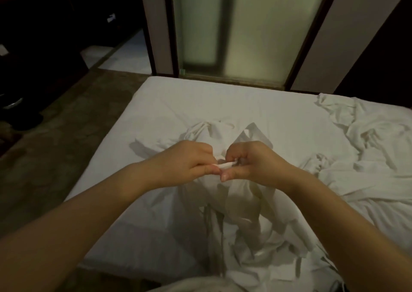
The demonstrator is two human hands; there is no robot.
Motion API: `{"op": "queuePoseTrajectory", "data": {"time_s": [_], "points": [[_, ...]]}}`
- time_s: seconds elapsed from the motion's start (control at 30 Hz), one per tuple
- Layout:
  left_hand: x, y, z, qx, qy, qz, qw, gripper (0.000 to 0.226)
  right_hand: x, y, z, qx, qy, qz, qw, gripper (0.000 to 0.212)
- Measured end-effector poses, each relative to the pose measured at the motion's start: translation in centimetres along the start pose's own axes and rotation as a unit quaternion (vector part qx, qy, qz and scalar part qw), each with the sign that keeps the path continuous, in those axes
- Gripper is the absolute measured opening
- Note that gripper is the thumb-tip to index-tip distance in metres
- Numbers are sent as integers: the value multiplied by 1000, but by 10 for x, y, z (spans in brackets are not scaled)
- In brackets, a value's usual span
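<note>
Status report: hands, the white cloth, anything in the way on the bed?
Left hand and right hand both pinching one edge of the white cloth, close together. Rest heaped on the bed. Crumpled bedding to the right, clear of hands.

- Two bare hands are shown: the left hand [189, 160] and the right hand [256, 162].
- The left forearm [100, 204] and the right forearm [327, 204] are seen uncovered from the wrist down to the edge of the frame.
- A short, plain nail [224, 177] is shown on the right thumb.
- A strip of pale fabric [191, 286] is seen at the lower edge, close to the body. Whether it is worn clothing cannot be told.
- Finer detail is dulled by the dim light.
</note>
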State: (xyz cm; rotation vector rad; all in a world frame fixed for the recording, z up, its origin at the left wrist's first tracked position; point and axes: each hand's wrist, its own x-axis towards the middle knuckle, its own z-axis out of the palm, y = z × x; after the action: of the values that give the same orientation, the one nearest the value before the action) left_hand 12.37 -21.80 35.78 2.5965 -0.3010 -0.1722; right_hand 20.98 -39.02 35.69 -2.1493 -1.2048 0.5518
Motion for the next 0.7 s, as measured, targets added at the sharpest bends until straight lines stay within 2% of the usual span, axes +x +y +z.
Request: {"op": "queuePoseTrajectory", "data": {"time_s": [0.07, 0.17, 0.23, 0.37, 0.5, 0.63, 0.7], "points": [[-8, -10, -1, -9, 21, -19, 1000, 25, 3, -5, 2, -23, 1, -20, 1000, 22], [-16, -15, -1, -33, 34, -31, 998, 17, 7, -11, 6, -79, -6, -38, 996, 28], [-19, -14, -1, -22, 51, -30, 998, 22, 9, -11, 8, -88, 16, -50, 995, 30], [-22, -20, 3, 142, 121, -6, 983, 33, 10, -12, 8, -115, 51, -59, 990, 31], [-23, -19, 7, 76, 170, -15, 982, 22, 10, -14, 10, -137, 41, -78, 987, 23], [-25, -12, 12, 78, 150, 9, 985, 17, 10, -8, 14, -137, 50, -124, 981, 20], [-26, -11, 14, 93, 149, 27, 984, 18, 9, -8, 13, -111, 10, -130, 985, 23]]}}
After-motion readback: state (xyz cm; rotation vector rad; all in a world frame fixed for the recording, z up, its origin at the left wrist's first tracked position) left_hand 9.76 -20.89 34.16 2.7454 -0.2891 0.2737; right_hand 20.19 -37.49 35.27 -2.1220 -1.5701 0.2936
